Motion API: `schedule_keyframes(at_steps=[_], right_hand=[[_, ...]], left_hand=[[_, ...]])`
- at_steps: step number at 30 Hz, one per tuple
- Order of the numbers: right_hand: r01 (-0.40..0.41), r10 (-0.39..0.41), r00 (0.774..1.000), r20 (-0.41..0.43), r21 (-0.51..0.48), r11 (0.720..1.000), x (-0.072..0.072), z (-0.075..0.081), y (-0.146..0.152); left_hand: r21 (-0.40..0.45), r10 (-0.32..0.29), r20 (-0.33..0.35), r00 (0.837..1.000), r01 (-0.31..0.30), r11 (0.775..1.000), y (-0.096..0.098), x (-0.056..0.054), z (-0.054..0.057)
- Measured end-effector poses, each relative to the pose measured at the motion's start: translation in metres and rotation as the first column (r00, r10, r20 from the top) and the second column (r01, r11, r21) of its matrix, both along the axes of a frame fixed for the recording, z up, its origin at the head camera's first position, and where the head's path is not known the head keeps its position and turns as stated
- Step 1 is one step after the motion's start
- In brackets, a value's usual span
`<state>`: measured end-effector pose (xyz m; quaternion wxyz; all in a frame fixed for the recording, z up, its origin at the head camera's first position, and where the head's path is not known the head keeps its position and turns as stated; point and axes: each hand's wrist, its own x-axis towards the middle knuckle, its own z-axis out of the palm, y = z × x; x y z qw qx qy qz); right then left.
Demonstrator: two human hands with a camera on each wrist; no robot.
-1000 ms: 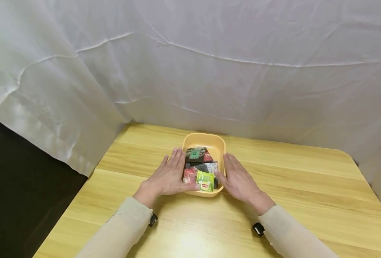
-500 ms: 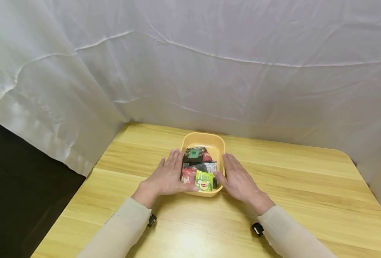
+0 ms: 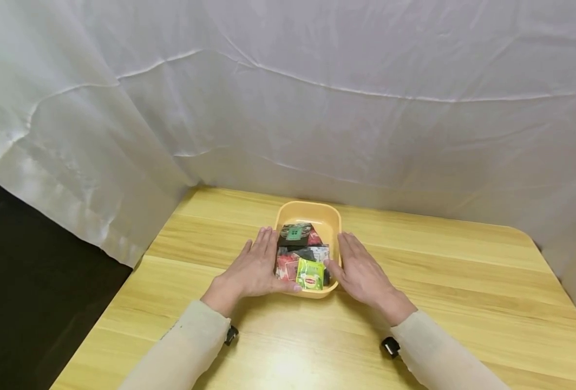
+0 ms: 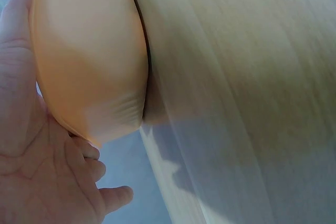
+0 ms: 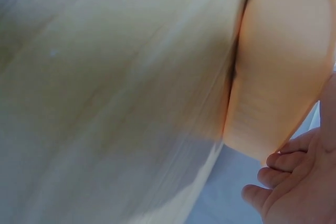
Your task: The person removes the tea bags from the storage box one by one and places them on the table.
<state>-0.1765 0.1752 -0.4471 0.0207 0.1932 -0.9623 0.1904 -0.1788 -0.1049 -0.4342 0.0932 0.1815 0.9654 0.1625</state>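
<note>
head view: the yellow tub (image 3: 328,216) of tea sachets (image 3: 309,273) sits mid-desk (image 3: 463,281), barely shifted since before. left hand (image 3: 254,268) and right hand (image 3: 361,273) flank it, fingers straight, pressing its sides. wrist views: palms against the tub's walls (image 4: 89,61) (image 5: 283,61).

Wooden table (image 3: 463,281), white cloth backdrop (image 3: 317,108)

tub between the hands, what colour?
Pale yellow-orange plastic tub, seen best in the head view, with the left hand and right hand against its sides.

beige long sleeves (image 3: 185,346); black wrist straps (image 3: 389,346)
</note>
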Motion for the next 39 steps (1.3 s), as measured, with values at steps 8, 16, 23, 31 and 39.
schedule_keyframes(at_steps=[8, 16, 23, 31, 39], right_hand=[[-0.039, 0.042, 0.987, -0.153, 0.027, 0.999, 0.006, 0.013, -0.011], [-0.197, 0.223, 0.961, -0.165, 0.164, 0.967, 0.011, 0.027, -0.039], [-0.205, 0.222, 0.973, -0.057, 0.220, 0.954, 0.005, 0.025, -0.049], [-0.238, 0.243, 0.970, 0.019, 0.290, 0.927, -0.005, 0.029, -0.054], [-0.206, 0.221, 0.975, -0.001, 0.366, 0.907, -0.013, 0.024, -0.058]], left_hand=[[0.004, -0.006, 0.005, 1.000, 0.006, 1.000, 0.002, 0.000, -0.003], [0.040, -0.003, 0.022, 1.000, 0.002, 0.999, 0.002, 0.002, -0.003], [0.058, -0.008, 0.036, 0.999, 0.006, 0.998, 0.004, 0.001, -0.005], [0.055, -0.001, 0.038, 0.999, -0.001, 0.998, 0.002, 0.000, -0.004], [0.038, -0.001, 0.038, 0.999, -0.001, 0.999, 0.001, 0.000, -0.003]])
